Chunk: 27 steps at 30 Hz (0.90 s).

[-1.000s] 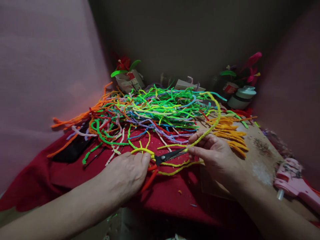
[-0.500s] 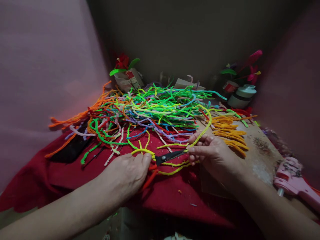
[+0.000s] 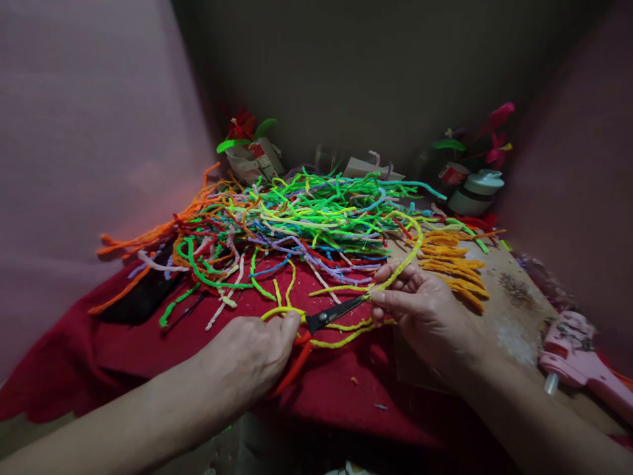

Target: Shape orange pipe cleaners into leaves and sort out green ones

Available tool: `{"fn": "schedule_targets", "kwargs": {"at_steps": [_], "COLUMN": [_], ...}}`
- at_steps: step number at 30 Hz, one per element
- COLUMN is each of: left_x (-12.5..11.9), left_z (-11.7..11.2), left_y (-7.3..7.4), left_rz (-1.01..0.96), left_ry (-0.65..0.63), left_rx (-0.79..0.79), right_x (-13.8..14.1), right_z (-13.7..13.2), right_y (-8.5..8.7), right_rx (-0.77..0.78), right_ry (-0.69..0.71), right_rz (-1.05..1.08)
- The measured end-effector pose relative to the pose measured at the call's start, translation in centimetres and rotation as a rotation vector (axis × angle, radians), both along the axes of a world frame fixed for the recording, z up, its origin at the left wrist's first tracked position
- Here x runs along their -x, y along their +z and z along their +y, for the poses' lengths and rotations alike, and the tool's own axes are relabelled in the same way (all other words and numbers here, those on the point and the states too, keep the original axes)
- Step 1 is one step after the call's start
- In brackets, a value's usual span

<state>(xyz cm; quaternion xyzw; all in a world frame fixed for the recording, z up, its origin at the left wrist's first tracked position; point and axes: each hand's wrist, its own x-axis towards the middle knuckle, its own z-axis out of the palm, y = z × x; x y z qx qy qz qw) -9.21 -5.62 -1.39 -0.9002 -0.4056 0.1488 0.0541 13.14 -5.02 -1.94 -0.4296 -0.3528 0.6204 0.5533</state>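
Observation:
My left hand [image 3: 257,346] is closed round the handles of a pair of scissors [image 3: 324,319], one handle yellow and the other red. The dark blades point right, their tips reaching my right hand [image 3: 413,297]. That hand pinches a yellow pipe cleaner [image 3: 418,241] between thumb and fingers, right where the blade tips meet it. From the pinch the pipe cleaner curves up and back toward the pile. More yellow pipe cleaners [image 3: 341,342] lie on the red cloth below the blades. Whether the blades have cut into the strand is too small to tell.
A tangled heap of multicoloured pipe cleaners [image 3: 316,214] spreads across the red cloth [image 3: 356,409]. Orange-yellow folded pieces [image 3: 452,264] rest on a cardboard sheet [image 3: 499,323] at the right, near a pink glue gun [image 3: 576,356]. Behind stand a pale jar [image 3: 479,191] and pipe-cleaner flowers [image 3: 497,152].
The red scissor handle has swung slightly lower, away from the yellow one. My right hand keeps its pinch on the yellow pipe cleaner, and the view has shifted a little.

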Motion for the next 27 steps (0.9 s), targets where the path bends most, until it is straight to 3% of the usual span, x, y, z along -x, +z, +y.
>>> {"fn": "schedule_targets", "kwargs": {"at_steps": [8, 13, 17, 20, 22, 24, 27], "left_x": [-0.9, -0.4, 0.2, 0.1, -0.8, -2.2, -4.3], "left_z": [-0.1, -0.4, -0.1, 0.3, 0.5, 0.6, 0.6], "left_y": [0.2, 0.1, 0.4, 1.2, 1.9, 2.6, 3.0], "left_rz": [-0.048, -0.076, -0.124, -0.442, -0.778, -1.067, -1.316], "left_ry": [0.082, 0.063, 0.15, 0.229, 0.294, 0.409, 0.51], "left_rx": [0.051, 0.06, 0.07, 0.156, 0.334, 0.628, 0.864], "right_x": [0.2, 0.3, 0.4, 0.6, 0.9, 1.2, 1.6], "right_z": [-0.4, -0.3, -0.2, -0.3, -0.5, -0.6, -0.9], "right_y": [0.1, -0.1, -0.1, 0.0, 0.0, -0.1, -0.4], "right_rx": [-0.007, -0.016, -0.035, -0.046, -0.058, -0.07, -0.077], "right_ry": [0.065, 0.027, 0.004, 0.002, -0.004, 0.001, 0.058], "right_rz": [-0.03, 0.022, 0.036, 0.031, 0.023, 0.03, 0.063]}}
